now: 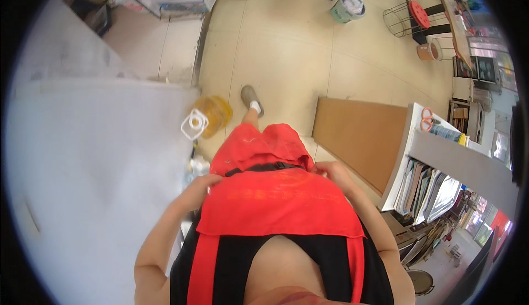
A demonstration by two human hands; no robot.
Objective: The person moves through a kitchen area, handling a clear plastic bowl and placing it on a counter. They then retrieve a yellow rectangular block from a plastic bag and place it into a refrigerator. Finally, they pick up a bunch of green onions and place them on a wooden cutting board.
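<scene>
A red apron (281, 201) with a black buckled strap (268, 167) at the waist covers my front. My left hand (206, 183) is at the apron's edge on the picture's left side, its fingertips against the cloth near the strap. On the opposite side, my right hand (332, 173) touches the apron near the strap's other end, its fingers bent. Whether either hand pinches the cloth cannot be made out. Beyond my hands, a plastic jug of yellow liquid (215, 115) with a white handle stands beside the white surface. Waiting near the top is a green waste bin (347, 9) with a light liner.
A large white surface (99, 140) fills the left side. To the right stand a brown panel (359, 131) and a white shelf unit (403, 160) holding folders, with orange-handled scissors (426, 119) on top. A red stool (419, 14) is farther off.
</scene>
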